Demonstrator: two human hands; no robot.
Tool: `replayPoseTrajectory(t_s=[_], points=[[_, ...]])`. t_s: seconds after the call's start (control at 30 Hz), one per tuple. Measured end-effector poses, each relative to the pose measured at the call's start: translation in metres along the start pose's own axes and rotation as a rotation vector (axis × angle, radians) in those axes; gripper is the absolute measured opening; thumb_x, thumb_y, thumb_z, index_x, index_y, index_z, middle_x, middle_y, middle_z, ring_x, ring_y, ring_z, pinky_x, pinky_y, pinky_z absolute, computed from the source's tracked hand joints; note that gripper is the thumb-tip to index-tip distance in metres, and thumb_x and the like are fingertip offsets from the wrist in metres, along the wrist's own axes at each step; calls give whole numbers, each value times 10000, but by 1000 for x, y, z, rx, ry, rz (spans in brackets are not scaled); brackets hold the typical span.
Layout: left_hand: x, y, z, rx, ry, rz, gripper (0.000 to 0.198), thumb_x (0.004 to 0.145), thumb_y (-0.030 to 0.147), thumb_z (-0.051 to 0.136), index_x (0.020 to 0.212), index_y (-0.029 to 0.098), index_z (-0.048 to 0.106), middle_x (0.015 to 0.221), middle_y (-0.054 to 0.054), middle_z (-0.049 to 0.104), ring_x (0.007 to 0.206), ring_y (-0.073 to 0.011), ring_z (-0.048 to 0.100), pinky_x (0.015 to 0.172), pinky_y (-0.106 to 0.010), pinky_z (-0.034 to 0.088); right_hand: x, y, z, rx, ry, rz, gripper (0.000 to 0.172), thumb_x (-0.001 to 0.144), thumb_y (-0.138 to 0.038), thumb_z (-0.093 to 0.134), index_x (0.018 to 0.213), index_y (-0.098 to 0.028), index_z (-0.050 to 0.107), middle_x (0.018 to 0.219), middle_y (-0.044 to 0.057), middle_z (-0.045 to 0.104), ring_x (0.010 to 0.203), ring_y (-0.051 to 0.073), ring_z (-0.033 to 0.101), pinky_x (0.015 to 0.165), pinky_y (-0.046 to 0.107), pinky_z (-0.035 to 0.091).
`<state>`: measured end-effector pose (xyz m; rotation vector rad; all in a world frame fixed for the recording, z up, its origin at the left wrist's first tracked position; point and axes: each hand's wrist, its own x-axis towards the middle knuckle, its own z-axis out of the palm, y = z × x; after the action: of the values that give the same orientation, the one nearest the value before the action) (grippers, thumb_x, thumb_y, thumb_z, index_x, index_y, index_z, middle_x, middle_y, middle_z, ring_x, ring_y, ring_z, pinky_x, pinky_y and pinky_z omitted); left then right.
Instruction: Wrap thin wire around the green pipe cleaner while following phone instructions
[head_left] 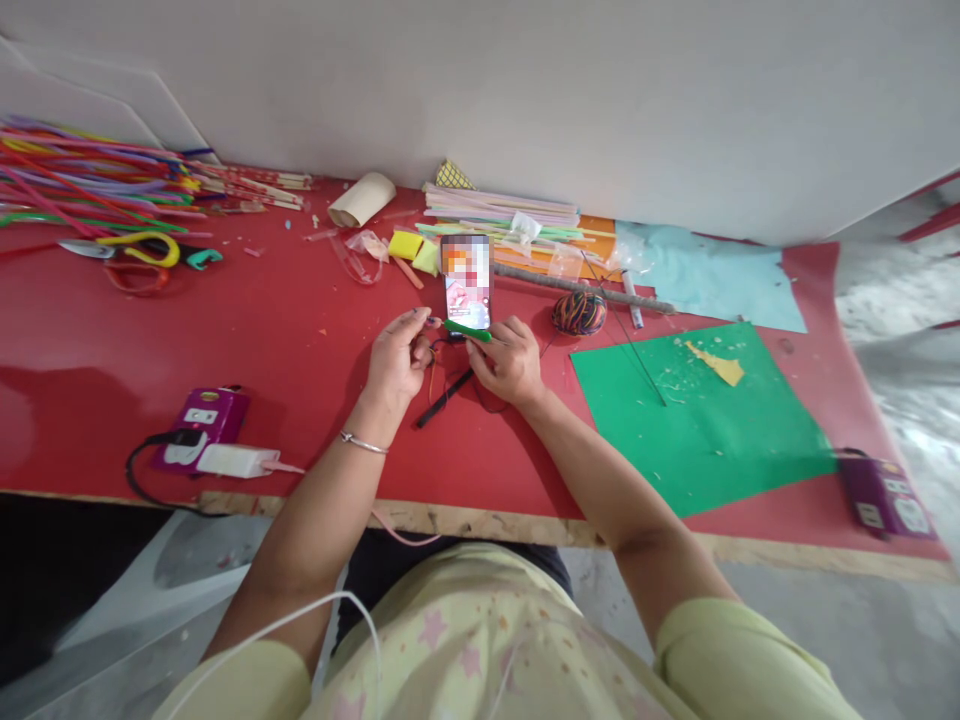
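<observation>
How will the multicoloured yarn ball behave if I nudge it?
The yarn ball would probably roll, being rounded, though the grey rod along its far side may check it that way. Its wound strands suggest it is fairly light and slightly squashy, and unlikely to break.

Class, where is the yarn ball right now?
In the head view, the yarn ball is right of the phone, between the grey stick and the green sheet.

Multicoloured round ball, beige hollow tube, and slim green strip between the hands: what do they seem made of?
Multicoloured round ball: likely yarn, matte; wound strands show.
Beige hollow tube: probably cardboard, dull; thin rim.
Slim green strip: matte, even colour; paper or felt, unclear.
</observation>
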<state>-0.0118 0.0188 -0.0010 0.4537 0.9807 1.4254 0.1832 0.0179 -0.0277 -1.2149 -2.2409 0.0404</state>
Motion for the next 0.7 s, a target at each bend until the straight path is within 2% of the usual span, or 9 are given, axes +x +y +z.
replayPoseTrajectory(t_s=[0.17,0.23,0.33,0.47,0.57,0.7], points=[[1,-1,-1,26,-12,8,319,677,329,904,841,165,685,784,6,729,411,3,366,377,-180,190,1,2,2,50,100,-26,353,1022,-429,561,976,-194,819,806,85,655,828,230,543,779,402,421],[1,-2,-1,28,-24,9,319,675,330,902,841,162,688,796,7,728,415,2,371,378,-181,196,1,2,1,159,160,-33,347,986,-461,635,1085,-177,809,818,77,676,794,215,567,776,393,456],[-2,-4,0,35,-74,-21,320,671,324,905,858,157,707,774,11,710,422,0,380,382,-177,214,1,-4,-2,446,200,9,475,935,-478,724,1299,-173,738,881,70,714,785,193,631,763,358,518],[-7,-6,6,55,-130,-68,347,645,334,928,861,153,724,689,30,662,406,-7,366,380,-181,209,1,-17,-5,786,228,155,351,975,-496,662,1207,-266,791,966,60,779,861,188,722,816,340,575],[-10,-7,8,67,-157,-78,367,633,340,936,882,157,738,682,31,660,407,-9,363,378,-187,185,0,-22,-5,962,243,289,314,966,-508,666,1110,-282,829,997,48,806,883,188,737,856,352,596],[-10,-7,8,70,-215,-89,382,605,254,936,932,166,762,674,41,644,423,-11,369,387,-181,189,1,-20,-1,1155,263,470,300,904,-518,743,1063,-283,842,955,22,809,772,155,709,774,326,594]])
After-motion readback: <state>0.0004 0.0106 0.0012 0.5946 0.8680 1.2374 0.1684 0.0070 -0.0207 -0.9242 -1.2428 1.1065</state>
